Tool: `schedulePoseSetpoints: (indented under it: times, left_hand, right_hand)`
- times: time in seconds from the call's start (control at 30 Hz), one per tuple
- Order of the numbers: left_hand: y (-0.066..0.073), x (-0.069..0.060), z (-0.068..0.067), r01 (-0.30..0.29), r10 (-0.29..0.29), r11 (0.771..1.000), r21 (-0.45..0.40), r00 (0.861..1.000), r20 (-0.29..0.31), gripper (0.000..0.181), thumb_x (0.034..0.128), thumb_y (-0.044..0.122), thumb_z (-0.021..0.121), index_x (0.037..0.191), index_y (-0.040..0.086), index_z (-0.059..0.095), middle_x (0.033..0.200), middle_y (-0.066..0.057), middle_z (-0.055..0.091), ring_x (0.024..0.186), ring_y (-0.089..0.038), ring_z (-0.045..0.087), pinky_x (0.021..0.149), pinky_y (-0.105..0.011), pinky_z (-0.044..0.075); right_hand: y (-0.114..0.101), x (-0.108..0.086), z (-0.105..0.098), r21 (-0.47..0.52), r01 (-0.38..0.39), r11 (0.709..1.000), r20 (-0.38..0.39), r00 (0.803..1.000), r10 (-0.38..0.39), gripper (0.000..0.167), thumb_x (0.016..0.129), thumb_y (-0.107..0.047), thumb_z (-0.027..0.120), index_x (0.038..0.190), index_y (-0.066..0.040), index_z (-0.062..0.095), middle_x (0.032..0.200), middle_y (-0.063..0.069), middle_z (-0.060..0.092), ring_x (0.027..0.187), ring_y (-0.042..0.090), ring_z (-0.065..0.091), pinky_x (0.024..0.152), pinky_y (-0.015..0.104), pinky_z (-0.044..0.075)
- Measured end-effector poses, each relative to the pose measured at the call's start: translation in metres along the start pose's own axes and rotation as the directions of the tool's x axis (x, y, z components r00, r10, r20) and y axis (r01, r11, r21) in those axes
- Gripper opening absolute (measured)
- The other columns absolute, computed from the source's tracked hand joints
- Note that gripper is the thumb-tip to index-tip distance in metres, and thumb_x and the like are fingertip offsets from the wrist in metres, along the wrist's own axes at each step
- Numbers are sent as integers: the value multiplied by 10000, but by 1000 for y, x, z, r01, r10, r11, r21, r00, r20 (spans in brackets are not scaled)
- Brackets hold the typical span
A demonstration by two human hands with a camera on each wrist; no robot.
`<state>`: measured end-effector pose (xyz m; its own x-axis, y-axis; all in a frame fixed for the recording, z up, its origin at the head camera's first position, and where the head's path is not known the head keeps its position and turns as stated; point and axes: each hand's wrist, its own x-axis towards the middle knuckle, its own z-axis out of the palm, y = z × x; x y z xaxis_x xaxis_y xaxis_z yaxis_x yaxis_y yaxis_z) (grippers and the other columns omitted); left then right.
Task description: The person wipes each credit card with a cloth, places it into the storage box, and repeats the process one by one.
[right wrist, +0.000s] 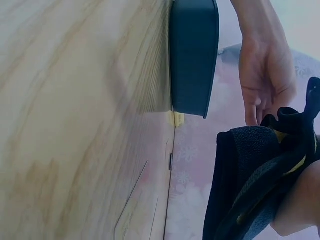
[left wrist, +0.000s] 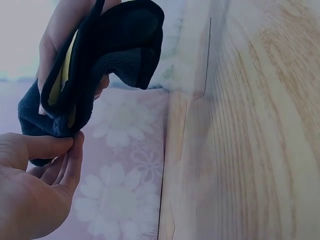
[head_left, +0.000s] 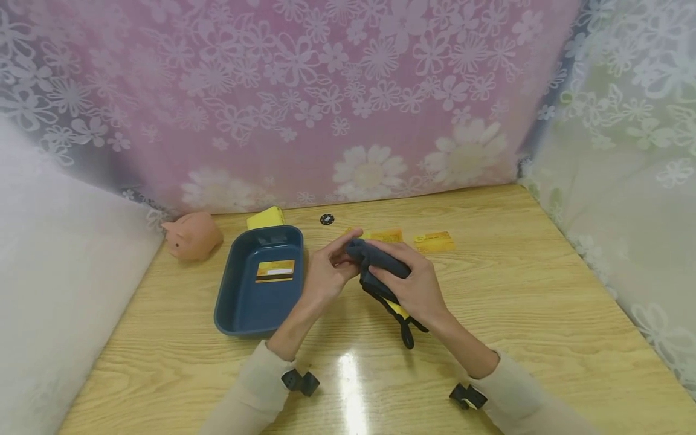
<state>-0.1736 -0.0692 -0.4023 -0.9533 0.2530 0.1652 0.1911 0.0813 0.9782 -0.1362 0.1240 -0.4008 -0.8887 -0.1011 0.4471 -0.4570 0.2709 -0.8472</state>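
Observation:
A dark, soft cloth item (head_left: 383, 261) with black edging, a loop and a yellow inside is held up above the table between both hands. My right hand (head_left: 415, 287) grips its body, thumb on the near side. The left hand (head_left: 326, 272) is at its far left end; in the left wrist view the thumb and fingertips of that hand (left wrist: 40, 185) pinch the lower edge of the cloth item (left wrist: 105, 55). Folds and a yellow strip show in the right wrist view of the cloth item (right wrist: 250, 170). Whatever lies inside it is hidden.
A blue tray (head_left: 258, 323) with a yellow card (head_left: 275, 271) in it stands left of the hands. Behind are a pink piggy bank (head_left: 193, 236), a yellow object (head_left: 266, 218), a black chip (head_left: 327, 219) and yellow cards (head_left: 435, 241) near the curtain.

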Motion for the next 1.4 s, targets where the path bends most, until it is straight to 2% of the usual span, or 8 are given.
schedulePoseSetpoints:
  times: [0.17,0.4,0.6,0.7,0.87,1.0,1.17,1.4]
  left_hand:
    - [0,-1,0,7,-7,1000,-25,1000,11,603,930,-37,745,1469,205,623,1287,-122,708,1030,-269,734,901,-357,625]
    - [-1,-1,-1,30,-30,999,13,999,-37,612,900,-40,776,1420,263,667,1317,-121,657,1047,-238,709,871,-347,630]
    - [0,-2,-3,32,-33,999,-19,999,-31,604,901,-55,767,1415,246,670,1289,-111,650,1089,-347,686,869,-348,630]
    - [1,-3,-4,43,-44,999,-14,998,-36,609,899,-63,766,1410,254,674,1285,-106,646,1088,-331,684,871,-343,627]
    - [2,-3,-8,56,-55,998,10,997,-62,615,899,-63,765,1413,262,673,1279,-94,658,1066,-272,691,872,-341,625]
    - [2,-5,-17,94,-91,995,32,993,-81,616,903,-32,775,1427,269,661,1301,-85,653,1088,-254,682,908,-361,613]
    - [0,-8,-36,126,-117,989,77,987,-106,625,903,15,795,1458,253,632,1342,-87,631,1129,-243,664,968,-413,587]
    - [1,-13,-67,159,-144,983,97,979,-144,659,921,3,768,1504,246,583,1387,-91,605,1187,-258,629,956,-345,576]
  right_hand:
    - [4,-1,-6,-18,-37,999,-6,999,37,474,929,-138,807,1366,-291,710,1271,12,687,1120,246,666,877,392,619]
    - [13,-4,-19,-73,-49,996,-36,998,47,458,946,-151,791,1380,-267,703,1266,25,696,1095,257,679,829,254,601]
    - [20,-6,-32,-115,-59,992,-63,997,52,478,947,-148,791,1394,-284,691,1231,19,700,1051,219,667,806,214,581]
    - [24,-7,-40,-133,-79,988,-89,994,67,479,943,-155,797,1387,-301,694,1221,10,706,1056,212,662,814,185,563]
    - [32,-7,-55,-143,-128,982,-128,986,110,466,957,-172,784,1400,-278,687,1253,61,695,1097,281,669,800,135,561]
    - [37,-5,-69,-153,-165,974,-150,978,142,463,973,-194,767,1420,-274,672,1300,97,680,1126,314,672,791,137,573]
    - [35,-4,-83,-155,-197,968,-180,969,169,461,979,-246,761,1427,-295,664,1344,89,669,1175,303,658,810,130,566]
    - [32,-6,-91,-146,-219,965,-186,964,190,478,972,-260,770,1435,-288,657,1375,63,660,1159,115,640,829,133,567]
